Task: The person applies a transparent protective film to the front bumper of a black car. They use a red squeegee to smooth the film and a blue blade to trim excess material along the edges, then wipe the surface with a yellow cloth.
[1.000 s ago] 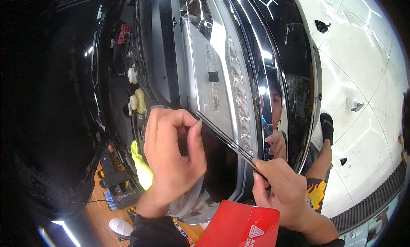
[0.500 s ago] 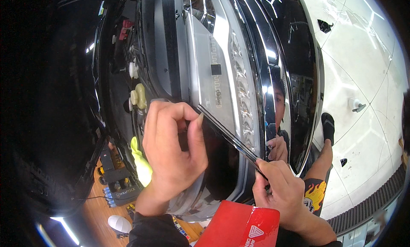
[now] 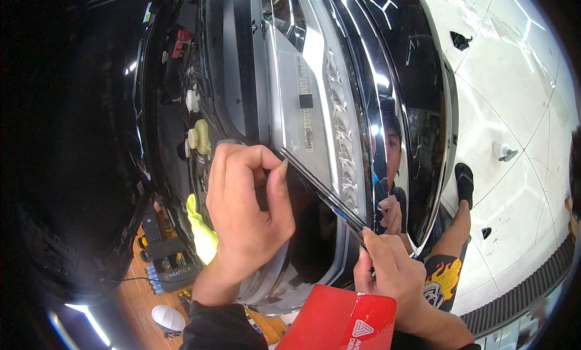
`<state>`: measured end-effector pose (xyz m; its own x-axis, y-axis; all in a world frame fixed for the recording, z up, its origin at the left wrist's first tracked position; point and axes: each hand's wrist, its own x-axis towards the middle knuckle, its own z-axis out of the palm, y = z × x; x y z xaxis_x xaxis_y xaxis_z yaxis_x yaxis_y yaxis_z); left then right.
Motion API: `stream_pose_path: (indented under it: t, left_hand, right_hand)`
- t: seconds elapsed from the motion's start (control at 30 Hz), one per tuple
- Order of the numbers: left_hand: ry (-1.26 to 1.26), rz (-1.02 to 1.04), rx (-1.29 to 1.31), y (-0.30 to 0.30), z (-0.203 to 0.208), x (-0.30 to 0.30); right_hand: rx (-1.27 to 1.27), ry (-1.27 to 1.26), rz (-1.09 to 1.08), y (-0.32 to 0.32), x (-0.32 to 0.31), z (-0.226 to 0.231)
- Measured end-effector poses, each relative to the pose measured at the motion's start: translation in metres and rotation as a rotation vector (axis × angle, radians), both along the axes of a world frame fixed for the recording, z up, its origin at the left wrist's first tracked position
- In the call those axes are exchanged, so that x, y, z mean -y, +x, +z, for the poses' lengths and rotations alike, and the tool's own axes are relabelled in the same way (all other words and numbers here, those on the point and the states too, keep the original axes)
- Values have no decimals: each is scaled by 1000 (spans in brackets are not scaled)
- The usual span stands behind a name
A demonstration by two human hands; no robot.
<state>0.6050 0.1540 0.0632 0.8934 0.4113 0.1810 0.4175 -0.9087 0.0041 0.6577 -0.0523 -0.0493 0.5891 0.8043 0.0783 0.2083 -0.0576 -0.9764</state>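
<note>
A narrow, glossy black strip (image 3: 321, 191) is stretched on a slant across the lower part of a car's headlight (image 3: 318, 117). Its upper end is pinched between the thumb and forefinger of my left hand (image 3: 249, 198). My right hand (image 3: 390, 268) grips the lower right end, thumb and fingers closed on it. Both hands are in front of the headlight and the black bodywork. Whether the strip touches the lens I cannot tell. Part of its lower end is hidden by my right fingers.
A yellow-green cloth (image 3: 203, 232) hangs beside my left wrist. Below lies a black tool holder (image 3: 172, 262) on a wooden surface. A red panel or pouch (image 3: 339, 320) juts up between my forearms. On the white floor stands a spray bottle (image 3: 502, 150), near black scraps (image 3: 460, 40).
My right hand has shifted slightly left and changed its hold at the strip's lower end. My left hand keeps its pinch in almost the same place.
</note>
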Motion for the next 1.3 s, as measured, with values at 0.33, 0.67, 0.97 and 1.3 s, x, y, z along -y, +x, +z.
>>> stream_pose_path:
  t: [0.33,0.67,0.97,1.3]
  left_hand:
    - [-1,-10,-1,1,-1,1]
    - [19,-10,10,1,-2,2]
    - [-81,-26,10,0,2,-2]
    - [-280,-181,-27,-8,17,-20]
  right_hand:
    - [36,-6,-19,-1,1,-3]
    - [18,5,-62,-2,1,5]
    - [-115,85,-94,10,12,3]
    - [-335,317,-117,50,-47,-5]
